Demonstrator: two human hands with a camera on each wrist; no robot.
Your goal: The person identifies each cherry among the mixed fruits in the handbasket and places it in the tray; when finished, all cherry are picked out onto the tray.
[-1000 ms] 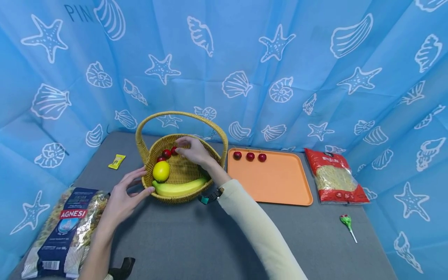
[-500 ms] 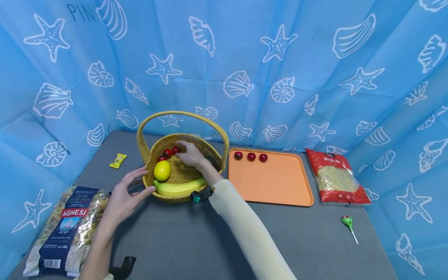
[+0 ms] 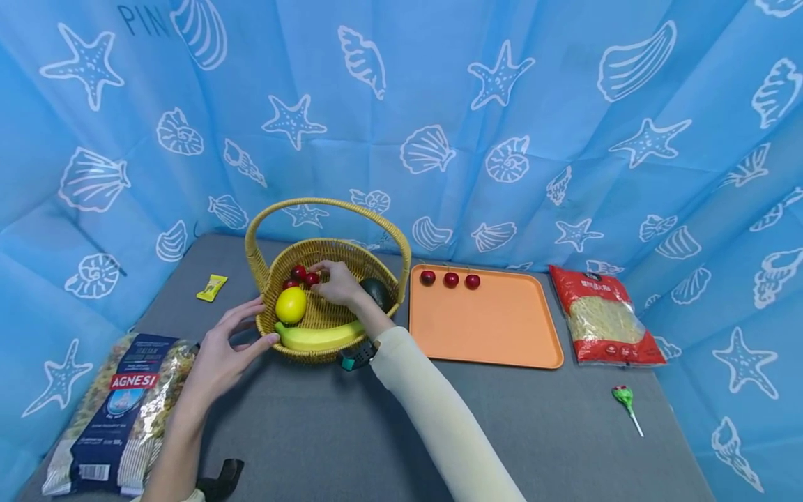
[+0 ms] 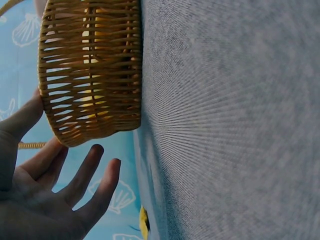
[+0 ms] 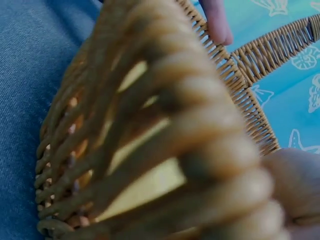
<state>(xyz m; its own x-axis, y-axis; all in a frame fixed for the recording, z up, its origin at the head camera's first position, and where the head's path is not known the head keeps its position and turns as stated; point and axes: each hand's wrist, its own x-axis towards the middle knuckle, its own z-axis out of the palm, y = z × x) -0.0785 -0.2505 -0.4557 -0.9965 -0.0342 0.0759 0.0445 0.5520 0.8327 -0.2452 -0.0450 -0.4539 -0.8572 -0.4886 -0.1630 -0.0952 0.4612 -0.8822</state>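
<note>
A yellow wicker basket (image 3: 329, 358) with a tall handle stands at the centre left. Inside it lie a yellow lemon (image 3: 291, 305), a banana (image 3: 323, 337), a dark avocado (image 3: 376, 293) and several red cherries (image 3: 298, 272). My right hand (image 3: 341, 284) reaches into the basket and pinches a cherry (image 3: 311, 279) between thumb and fingers, beside the others. My left hand (image 3: 222, 355) touches the left side of the basket, thumb and index finger at the rim, the other fingers spread straight in the left wrist view. The right wrist view shows mostly blurred wicker (image 5: 165, 130).
An orange tray (image 3: 486, 328) with 3 cherries along its back edge stands to the right. Beyond it lie a red noodle bag (image 3: 605, 317) and a green lollipop (image 3: 623, 397). A pasta bag (image 3: 119, 411) and a yellow candy (image 3: 211, 288) lie at left.
My right hand has shifted slightly toward me inside the basket, and the cherry at its fingertips has moved the same way. More of the avocado shows. My left hand stays at the rim.
</note>
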